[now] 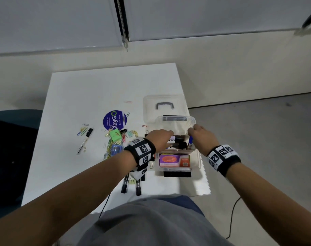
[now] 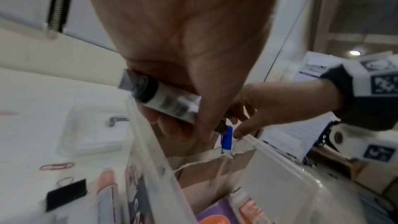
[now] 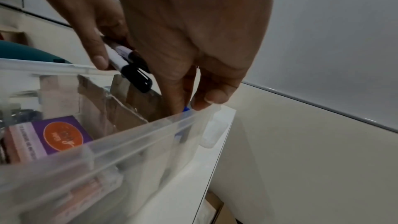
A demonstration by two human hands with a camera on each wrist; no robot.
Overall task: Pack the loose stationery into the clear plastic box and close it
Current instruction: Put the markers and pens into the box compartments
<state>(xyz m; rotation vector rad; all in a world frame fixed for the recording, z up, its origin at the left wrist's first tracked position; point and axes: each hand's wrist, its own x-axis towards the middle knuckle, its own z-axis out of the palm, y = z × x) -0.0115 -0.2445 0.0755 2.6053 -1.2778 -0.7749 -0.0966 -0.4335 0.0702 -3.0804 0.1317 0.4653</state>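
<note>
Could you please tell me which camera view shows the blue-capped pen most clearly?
The left wrist view: the blue-capped pen stands unobstructed. The head view shows part behind the right hand; the right wrist view only a sliver.

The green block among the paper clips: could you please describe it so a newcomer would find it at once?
Start at the round purple sticker on the white table, left of the clear box. Just below the sticker, atop the scattered paper clips, lies the green block. It is the only solid, mint-green, squarish piece there; its neighbours are thin wire clips.
</note>
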